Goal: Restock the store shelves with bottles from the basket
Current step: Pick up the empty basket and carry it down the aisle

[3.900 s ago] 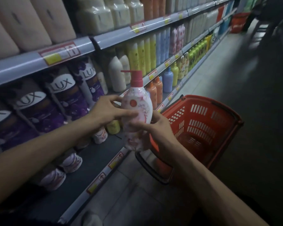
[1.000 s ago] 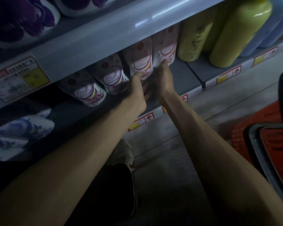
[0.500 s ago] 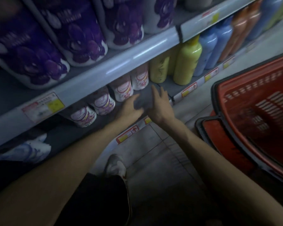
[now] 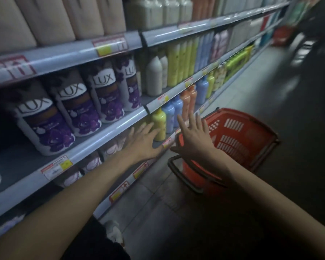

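Observation:
Both hands are empty with fingers spread. My left hand [image 4: 144, 142] hovers at the front edge of the bottom shelf [image 4: 139, 170], just left of a yellow bottle [image 4: 159, 124]. My right hand [image 4: 193, 136] is in front of the red basket [image 4: 238, 136], which stands on the floor to the right of the shelves; I cannot see bottles inside it. Pink-and-white bottles [image 4: 111, 149] stand in a row on the bottom shelf, partly hidden under the shelf above.
Large purple LUX bottles [image 4: 79, 106] fill the shelf above. Blue and orange bottles [image 4: 178, 107] stand right of the yellow one. Beige jugs [image 4: 45, 17] line the top shelf. The aisle floor [image 4: 261, 87] runs away to the right. My shoe [image 4: 114, 232] is below.
The pink bottle I held earlier was set on the bottom shelf and released. Both hands have drawn back from the shelf, open, and my view has risen to show the upper shelves and basket.

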Demonstrator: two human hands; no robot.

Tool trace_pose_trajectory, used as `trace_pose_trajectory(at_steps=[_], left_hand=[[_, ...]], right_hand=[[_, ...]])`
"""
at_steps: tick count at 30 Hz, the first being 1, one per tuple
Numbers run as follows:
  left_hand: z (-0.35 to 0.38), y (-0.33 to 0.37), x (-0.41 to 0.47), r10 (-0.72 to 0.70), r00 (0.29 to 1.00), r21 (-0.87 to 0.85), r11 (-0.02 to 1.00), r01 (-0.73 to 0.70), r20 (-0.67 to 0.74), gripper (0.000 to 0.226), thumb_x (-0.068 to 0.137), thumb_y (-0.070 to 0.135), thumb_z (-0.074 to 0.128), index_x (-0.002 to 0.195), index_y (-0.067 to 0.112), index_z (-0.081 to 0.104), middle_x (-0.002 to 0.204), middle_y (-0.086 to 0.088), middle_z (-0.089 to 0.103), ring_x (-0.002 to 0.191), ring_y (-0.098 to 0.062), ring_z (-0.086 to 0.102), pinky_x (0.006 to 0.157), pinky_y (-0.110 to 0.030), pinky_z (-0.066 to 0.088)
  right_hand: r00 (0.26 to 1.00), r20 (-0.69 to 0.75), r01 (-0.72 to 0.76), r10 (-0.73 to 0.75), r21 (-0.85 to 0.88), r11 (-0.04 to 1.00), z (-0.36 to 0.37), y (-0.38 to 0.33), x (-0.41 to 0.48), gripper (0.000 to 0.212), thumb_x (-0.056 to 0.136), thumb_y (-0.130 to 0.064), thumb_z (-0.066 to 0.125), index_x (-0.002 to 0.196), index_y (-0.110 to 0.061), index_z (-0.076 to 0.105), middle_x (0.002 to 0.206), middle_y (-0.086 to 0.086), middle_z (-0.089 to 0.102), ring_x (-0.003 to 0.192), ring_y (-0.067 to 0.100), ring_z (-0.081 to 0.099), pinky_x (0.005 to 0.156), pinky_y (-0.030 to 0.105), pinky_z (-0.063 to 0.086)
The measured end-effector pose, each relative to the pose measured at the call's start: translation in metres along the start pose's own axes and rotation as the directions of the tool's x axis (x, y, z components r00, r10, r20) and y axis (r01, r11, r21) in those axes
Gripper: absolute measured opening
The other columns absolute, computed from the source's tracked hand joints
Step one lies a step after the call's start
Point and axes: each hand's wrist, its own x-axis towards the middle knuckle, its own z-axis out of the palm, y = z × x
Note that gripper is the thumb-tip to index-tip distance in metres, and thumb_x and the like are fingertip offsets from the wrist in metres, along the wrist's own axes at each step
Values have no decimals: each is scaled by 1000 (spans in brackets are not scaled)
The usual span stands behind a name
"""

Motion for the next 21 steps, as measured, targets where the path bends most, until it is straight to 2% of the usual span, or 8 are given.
trace_pose_trajectory(at_steps=[1,4,6,9,11,16,18,21], left_hand=[[-4,13,1,20,1000,4,1000,-20,-3,96,74,82,21,156,34,32,167,-3,22,154,-28,19,122,-57,18],[-5,56,4,97,995,37,995,-97,-3,81,88,73,42,159,39,21,169,-5,14,156,-29,11,122,-61,11],[6,84,6,148,989,79,986,-150,25,80,90,70,45,159,41,16,170,-4,12,156,-29,8,121,-63,8],[39,124,5,243,967,168,953,-254,81,79,89,76,35,159,45,13,169,-1,14,155,-31,10,118,-67,16],[65,149,-1,281,944,169,936,-309,171,75,92,78,26,158,48,8,170,-2,13,154,-35,10,114,-72,17],[117,194,-17,227,898,111,951,-287,377,63,98,73,15,157,54,2,171,-5,5,154,-46,-3,114,-77,8],[129,197,-20,211,908,95,961,-261,361,61,99,73,14,156,57,-2,171,-6,3,153,-47,-8,114,-77,8],[137,189,-22,239,915,99,954,-284,324,66,96,77,14,156,55,-2,171,-7,0,152,-48,-11,113,-77,6]], right_hand=[[1000,-2,-22,22,0,1000,-9,12,-9,122,78,-76,65,165,-27,-5,170,21,-14,157,43,-11,125,63,6],[995,31,-90,91,-19,996,-29,46,-33,122,79,-77,63,164,-28,-9,170,21,-14,157,43,-15,125,62,1],[985,50,-164,166,-35,986,-30,69,-47,119,82,-72,66,164,-27,-7,170,21,-14,157,42,-15,126,61,1],[955,81,-284,285,-34,958,-19,102,-74,105,89,-65,63,165,-29,1,171,21,-8,158,42,-9,126,62,4],[932,165,-320,323,-45,946,-6,121,-96,90,96,-63,53,165,-30,5,171,21,-4,157,44,-5,125,62,4],[860,347,-374,376,-75,925,44,161,-142,70,99,-72,32,161,-43,18,172,17,-2,157,43,-6,124,65,0],[861,362,-355,356,-72,932,58,170,-153,70,98,-74,22,160,-40,25,172,15,4,158,39,-4,125,63,0],[926,245,-277,287,-74,958,63,171,-156,91,82,-75,5,150,-32,49,165,12,32,158,39,11,126,59,5]])
